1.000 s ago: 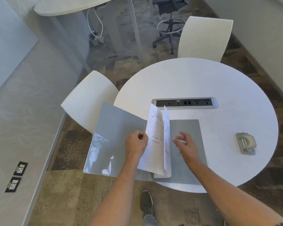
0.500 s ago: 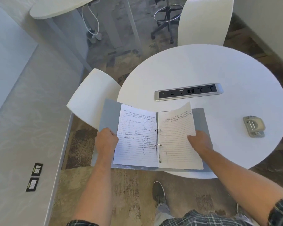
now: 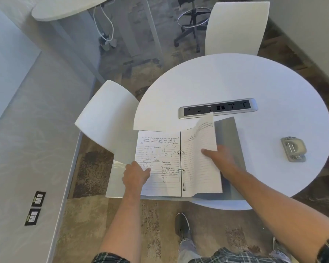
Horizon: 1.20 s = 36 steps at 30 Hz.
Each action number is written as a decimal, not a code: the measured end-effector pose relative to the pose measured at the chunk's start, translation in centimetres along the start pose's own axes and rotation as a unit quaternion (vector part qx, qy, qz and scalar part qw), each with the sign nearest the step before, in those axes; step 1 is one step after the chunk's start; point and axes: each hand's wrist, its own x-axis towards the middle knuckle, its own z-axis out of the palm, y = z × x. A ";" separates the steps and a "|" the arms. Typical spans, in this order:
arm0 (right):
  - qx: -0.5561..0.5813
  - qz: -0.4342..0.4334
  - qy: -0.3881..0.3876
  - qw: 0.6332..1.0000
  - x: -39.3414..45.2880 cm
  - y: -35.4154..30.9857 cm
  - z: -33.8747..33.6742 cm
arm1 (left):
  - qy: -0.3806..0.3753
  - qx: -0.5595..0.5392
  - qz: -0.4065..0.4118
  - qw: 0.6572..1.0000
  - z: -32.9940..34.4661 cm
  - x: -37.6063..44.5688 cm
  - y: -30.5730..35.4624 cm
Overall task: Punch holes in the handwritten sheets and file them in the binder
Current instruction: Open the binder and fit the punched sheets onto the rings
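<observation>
A grey ring binder lies open at the near edge of the round white table, its left cover hanging past the rim. Handwritten lined sheets sit on its two metal rings. The left sheet lies flat, and my left hand presses on its lower left corner. My right hand grips the right-hand sheets, thumb on top and fingers under them, and their outer edge is lifted off the right cover. A grey hole punch rests on the table to the right, away from both hands.
A silver power and socket strip is set into the table just behind the binder. One white chair stands at the left of the table, another white chair at the far side. My shoe shows under the table edge.
The upright sheets were spread open and laid down on both sides of the rings. My left hand shifted to the left sheet's corner. My right hand has since lifted the right-hand sheets.
</observation>
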 end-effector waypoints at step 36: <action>-0.565 -0.264 -0.261 0.737 5.5 8.3 7.6 | -0.133 -0.271 -0.105 0.948 3.4 2.9 -3.6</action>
